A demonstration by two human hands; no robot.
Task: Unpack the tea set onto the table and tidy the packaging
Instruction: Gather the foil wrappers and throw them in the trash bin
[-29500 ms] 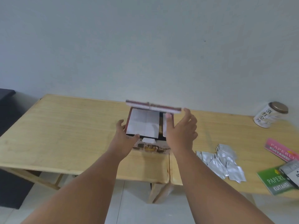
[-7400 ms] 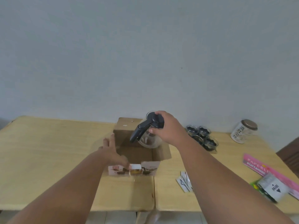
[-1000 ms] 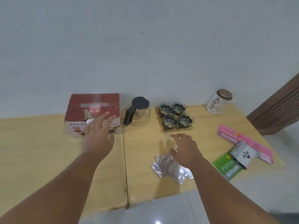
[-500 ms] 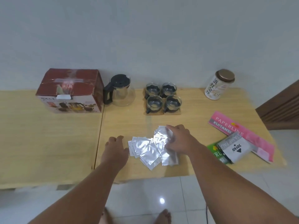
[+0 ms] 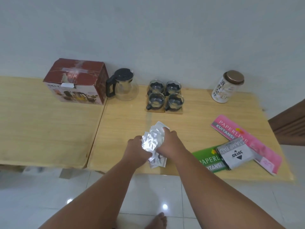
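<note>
Foil packets are sitting bunched near the front edge of the bench, squeezed between both hands in the head view. The left grip is curling round the bundle's left side and the right grip is clutching its right (reaching slightly farther up). The bundle's long axis is running away from the person, toward the cups; the box is standing well off to the back left.
</note>
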